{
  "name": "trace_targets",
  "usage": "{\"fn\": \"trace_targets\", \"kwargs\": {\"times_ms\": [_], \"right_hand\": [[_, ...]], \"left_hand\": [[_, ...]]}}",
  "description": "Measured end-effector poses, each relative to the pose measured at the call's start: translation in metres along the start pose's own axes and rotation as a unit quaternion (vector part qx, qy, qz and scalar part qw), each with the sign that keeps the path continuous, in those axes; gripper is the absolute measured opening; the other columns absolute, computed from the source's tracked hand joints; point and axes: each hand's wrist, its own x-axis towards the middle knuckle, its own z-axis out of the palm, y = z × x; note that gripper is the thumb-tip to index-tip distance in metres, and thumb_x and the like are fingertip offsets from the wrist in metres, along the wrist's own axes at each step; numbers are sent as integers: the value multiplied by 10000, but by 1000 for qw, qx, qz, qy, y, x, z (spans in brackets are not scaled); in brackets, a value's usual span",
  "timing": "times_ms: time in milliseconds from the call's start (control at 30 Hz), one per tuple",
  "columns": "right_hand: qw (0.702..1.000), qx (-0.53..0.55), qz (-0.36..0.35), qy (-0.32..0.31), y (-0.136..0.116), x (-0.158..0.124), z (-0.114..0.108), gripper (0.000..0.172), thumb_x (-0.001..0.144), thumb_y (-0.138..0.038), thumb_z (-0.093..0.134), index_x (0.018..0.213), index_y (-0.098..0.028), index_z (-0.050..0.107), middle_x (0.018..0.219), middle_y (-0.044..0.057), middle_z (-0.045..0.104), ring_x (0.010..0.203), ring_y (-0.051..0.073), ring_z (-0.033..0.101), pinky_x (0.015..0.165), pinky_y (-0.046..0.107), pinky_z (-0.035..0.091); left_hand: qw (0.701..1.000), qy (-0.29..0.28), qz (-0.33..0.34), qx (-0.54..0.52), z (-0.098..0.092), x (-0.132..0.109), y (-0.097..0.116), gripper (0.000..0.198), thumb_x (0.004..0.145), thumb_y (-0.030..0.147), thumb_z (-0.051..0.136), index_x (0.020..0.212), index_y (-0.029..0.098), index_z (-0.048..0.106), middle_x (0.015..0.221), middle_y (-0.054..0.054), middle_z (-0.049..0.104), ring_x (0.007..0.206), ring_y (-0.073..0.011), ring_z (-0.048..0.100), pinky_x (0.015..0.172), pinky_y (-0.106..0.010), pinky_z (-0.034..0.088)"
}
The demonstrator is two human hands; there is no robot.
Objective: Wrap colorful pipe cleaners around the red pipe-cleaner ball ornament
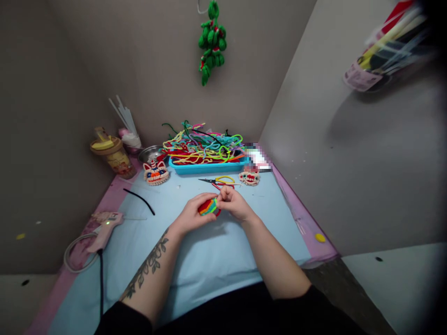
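Observation:
A small striped pipe-cleaner piece [208, 207] in red, orange, teal and lime lies in my left hand [193, 211], its fingers curled over the top and thumb below. My right hand [233, 202] is closed in a pinch at the right edge of the piece; its fingertips hide that end. Part of a red loop shows under the right fingers. Just beyond the hands lie scissors [213, 181] with one yellow and one red handle, blades pointing left. Two fuzzy animal-face pieces rest on the table, one orange and blue [156, 173] at left, one red and white [249, 177] at right.
A blue tray [209, 168] heaped with coloured pipe cleaners stands at the back, beside a metal bowl [152, 152]. A pink glue gun [107, 229] with a cable and a black pipe cleaner [139, 201] lie at left. A tub [117, 158] stands behind them.

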Motion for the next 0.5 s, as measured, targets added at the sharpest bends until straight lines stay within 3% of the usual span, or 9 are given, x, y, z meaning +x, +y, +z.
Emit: {"fn": "trace_targets", "kwargs": {"times_ms": [133,333,500], "right_hand": [[998,61,31,-12,2,1,-1,499,516,-293,861,688,-205,402,612,-87,556,504,66,467,519,197,338],[991,107,70,-50,14,2,5,502,521,-291,862,725,-209,410,591,-85,549,499,78,489,506,193,341],[991,118,56,-20,12,4,0,501,531,-270,860,716,-211,397,579,-92,539,488,71,478,501,185,340]], "left_hand": [[997,-32,71,29,0,-3,-1,501,691,432,726,1145,228,667,1177,-135,621,1105,-295,542,998,-380,370],[997,25,59,46,2,-7,-6,466,607,504,768,970,218,715,1004,-135,642,962,-278,579,915,-375,427],[999,21,46,15,2,-4,-10,624,613,589,725,1104,209,668,1116,-136,629,1044,-288,569,951,-354,405]]}}
